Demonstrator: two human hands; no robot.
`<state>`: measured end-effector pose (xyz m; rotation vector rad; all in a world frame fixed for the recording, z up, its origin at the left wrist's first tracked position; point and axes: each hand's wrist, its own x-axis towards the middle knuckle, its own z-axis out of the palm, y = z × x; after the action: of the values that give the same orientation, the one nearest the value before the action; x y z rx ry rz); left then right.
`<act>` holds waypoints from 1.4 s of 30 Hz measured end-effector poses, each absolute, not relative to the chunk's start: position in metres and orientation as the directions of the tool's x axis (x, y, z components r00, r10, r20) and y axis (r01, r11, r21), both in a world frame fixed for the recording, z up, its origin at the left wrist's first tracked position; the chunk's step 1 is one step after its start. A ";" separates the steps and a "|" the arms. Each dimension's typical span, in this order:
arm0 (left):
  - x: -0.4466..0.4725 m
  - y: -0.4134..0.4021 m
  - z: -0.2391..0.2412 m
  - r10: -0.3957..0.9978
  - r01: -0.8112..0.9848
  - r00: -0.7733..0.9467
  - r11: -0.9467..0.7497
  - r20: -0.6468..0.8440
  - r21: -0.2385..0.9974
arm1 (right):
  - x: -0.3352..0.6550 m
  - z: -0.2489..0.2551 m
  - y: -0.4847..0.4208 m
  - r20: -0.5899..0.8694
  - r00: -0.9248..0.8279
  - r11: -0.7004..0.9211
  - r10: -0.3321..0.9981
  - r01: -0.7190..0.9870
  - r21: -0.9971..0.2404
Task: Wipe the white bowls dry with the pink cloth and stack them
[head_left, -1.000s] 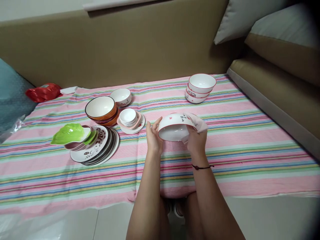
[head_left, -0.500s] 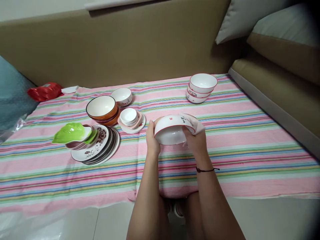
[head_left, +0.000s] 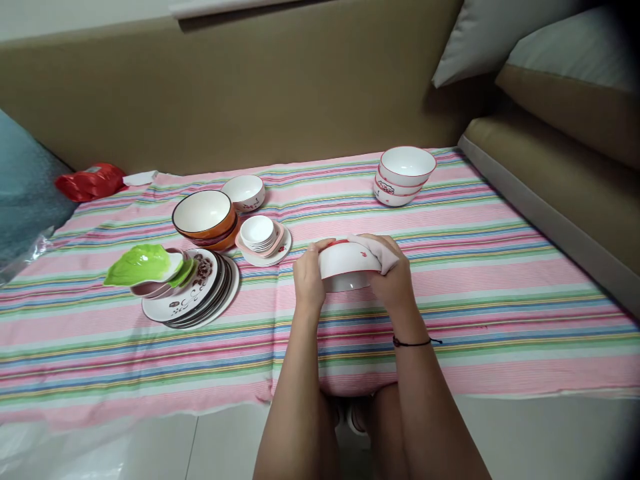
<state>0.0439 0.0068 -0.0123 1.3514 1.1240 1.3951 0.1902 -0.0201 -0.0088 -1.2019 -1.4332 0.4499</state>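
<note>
A white bowl [head_left: 345,260] with a red rim is held tilted in front of me, its opening turned toward me and downward. My left hand [head_left: 310,275] grips its left side, fingers closed around the wall. On the right side, my right hand [head_left: 395,273] presses a pale pink cloth [head_left: 375,251] against the outside of the bowl. Part of the cloth is hidden by the fingers. Beyond the hands, to the right, stands a stack of similar red-rimmed bowls [head_left: 406,167].
On the striped cloth [head_left: 450,293] to the left are stacked plates [head_left: 200,310], green leaf-shaped dishes [head_left: 143,263], orange bowls [head_left: 205,213], a white bowl [head_left: 245,192] and small white dishes [head_left: 258,231]. A red bundle [head_left: 90,183] lies far left. A sofa back [head_left: 300,87] rises behind.
The bowl has turned in my hands, showing less of its inside and a different part of its printed wall. My right hand and the cloth have shifted over its outer surface.
</note>
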 end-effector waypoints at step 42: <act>0.048 0.008 -0.002 0.969 0.010 -0.009 -0.246 0.246 0.969 | 0.188 -0.022 -0.021 -0.133 0.335 -0.123 0.933 -0.051 -0.991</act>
<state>0.0476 0.0078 -0.0017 1.3921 1.0955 1.3937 0.1880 -0.0208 -0.0220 -1.4245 -0.8656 1.0541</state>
